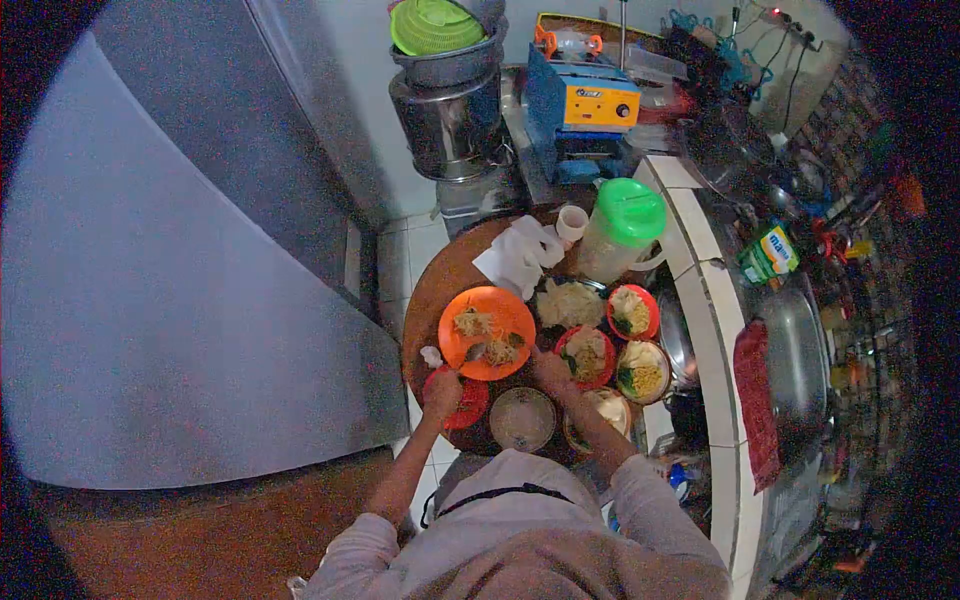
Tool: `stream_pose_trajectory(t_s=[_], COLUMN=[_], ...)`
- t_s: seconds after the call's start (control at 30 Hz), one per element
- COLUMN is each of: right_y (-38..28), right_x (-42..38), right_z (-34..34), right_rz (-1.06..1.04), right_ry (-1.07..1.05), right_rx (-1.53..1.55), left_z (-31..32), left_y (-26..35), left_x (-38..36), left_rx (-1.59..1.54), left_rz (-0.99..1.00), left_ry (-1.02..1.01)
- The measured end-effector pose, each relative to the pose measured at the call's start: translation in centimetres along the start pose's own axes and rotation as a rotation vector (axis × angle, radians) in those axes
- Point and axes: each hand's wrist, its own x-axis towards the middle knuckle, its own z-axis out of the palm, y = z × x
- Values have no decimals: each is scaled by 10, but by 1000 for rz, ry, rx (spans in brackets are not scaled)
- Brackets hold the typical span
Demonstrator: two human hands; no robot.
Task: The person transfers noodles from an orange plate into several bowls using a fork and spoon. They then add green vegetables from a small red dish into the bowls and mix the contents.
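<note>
On the round brown table an orange plate [487, 300] holds noodle-like food and a spoon [475, 352]. My left hand [441, 390] is closed at the plate's lower left edge, over a red bowl [470, 402]; what it grips is too small to make out. At the plate's lower right, my right hand [549, 371] is beside the rim, its fingers blurred. A red bowl of food [588, 358] is just right of that hand. Below the plate stands a round bowl [522, 419], and a cream-coloured bowl [604, 412] is partly under my right forearm.
A pitcher with a green lid [632, 212], a white cup [572, 223] and white paper [515, 257] are at the table's back. More food bowls [643, 372] stand on the right, beside a tiled counter edge [716, 375]. A metal pot [447, 125] is behind.
</note>
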Motion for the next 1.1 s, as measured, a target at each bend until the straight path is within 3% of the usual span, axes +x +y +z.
stream_pose_trajectory(t_s=[0.1,0.2,0.27,0.3,0.37,0.5,0.57,0.67,0.8,0.87,1.0,1.07,1.1], right_y=[2,3,36,28,5,-3,0,11,-2,-8,-6,-9,-11], right_x=[2,11,45,40,23,15,13,31,16,12,18,13,9], right_z=[27,48,115,109,86,64,61,85,47,27,10,-8,-17], right_rz=[-148,-4,-7,-9,-167,-131,-103,-82,-100,-45,-71,-175,-177], right_ry=[181,130,141,141,406,268,176,242,340,295,310,362,361], right_rx=[18,231,658,658,590,593,590,766,716,640,710,738,738], left_z=[9,22,61,58,44,71,76,-2,-35,-45,-38,-10,-21], left_y=[-4,-5,-30,-25,-7,-32,-45,6,25,34,15,-11,-2], left_x=[-3,-1,4,3,3,3,8,-2,-7,-11,-3,9,5], left_rx=[-120,53,25,26,-106,-153,-125,-117,-13,-143,-149,7,8], left_rz=[2,9,184,183,50,6,89,-31,34,83,44,172,171], left_ry=[-57,-155,-113,-111,-110,17,-138,-107,-73,195,145,375,376])
